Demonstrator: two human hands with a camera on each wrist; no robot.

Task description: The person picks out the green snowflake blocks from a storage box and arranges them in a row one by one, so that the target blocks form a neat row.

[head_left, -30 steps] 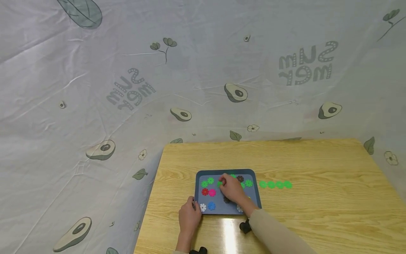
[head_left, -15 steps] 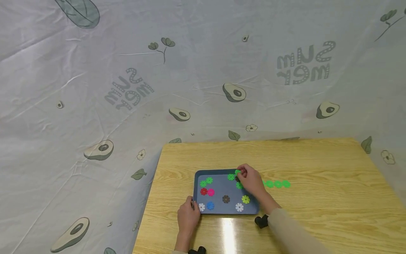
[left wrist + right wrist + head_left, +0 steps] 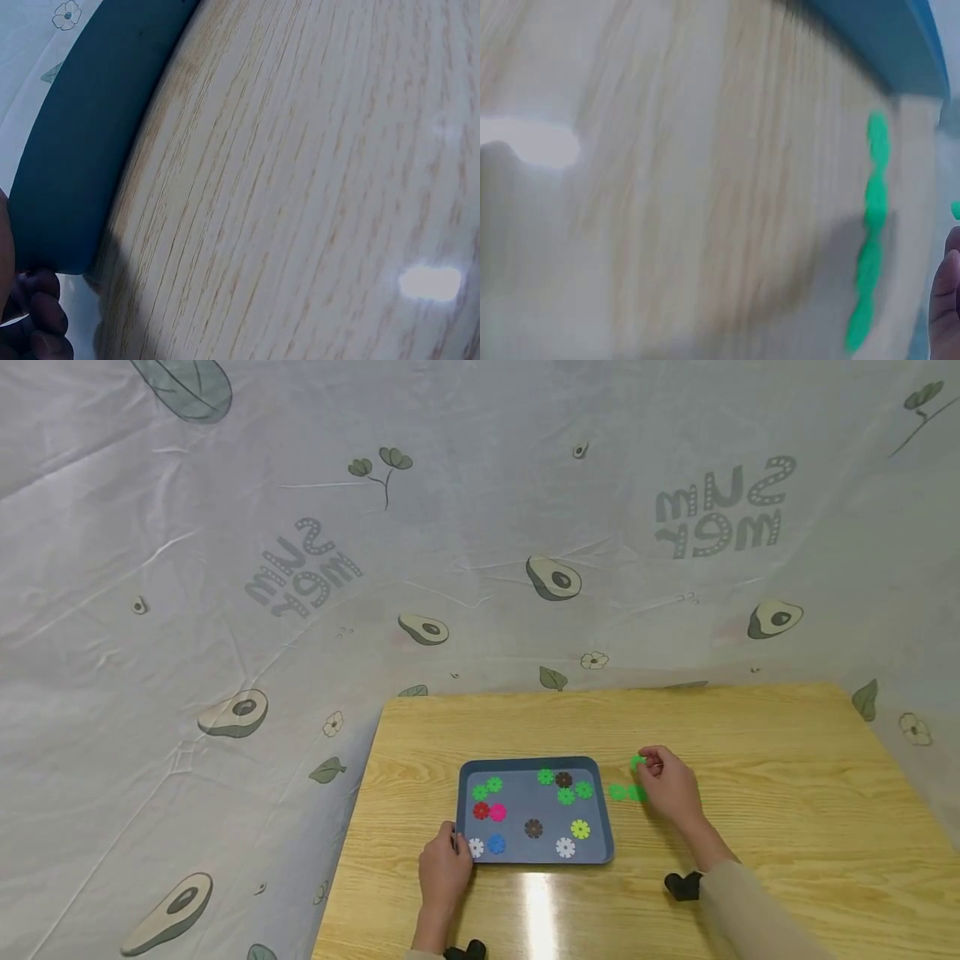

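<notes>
My right hand [image 3: 671, 785] pinches a green flower-shaped disc [image 3: 637, 762] between thumb and fingertips, raised just behind a row of green discs [image 3: 618, 792] on the table. The hand covers the right part of that row in the head view; the right wrist view shows the linked green row [image 3: 875, 199] lengthwise. With my left hand [image 3: 445, 864] I hold the front left corner of a grey-blue tray [image 3: 517, 789], thumb at its rim. Inside the tray lie more notched discs: several green ones, red [image 3: 481, 811], pink [image 3: 498, 812], blue [image 3: 497, 843], yellow [image 3: 580, 829], brown [image 3: 533, 828] and white [image 3: 565, 847].
The wooden table [image 3: 787, 777] extends well to the right of the tray and ends at a patterned cloth [image 3: 480, 527] behind and on the left. Light glares off the tabletop in front of the tray.
The right hand has picked a green disc out of the tray and carried it rightward over the rim to the green row. The left hand stays on the tray corner.
</notes>
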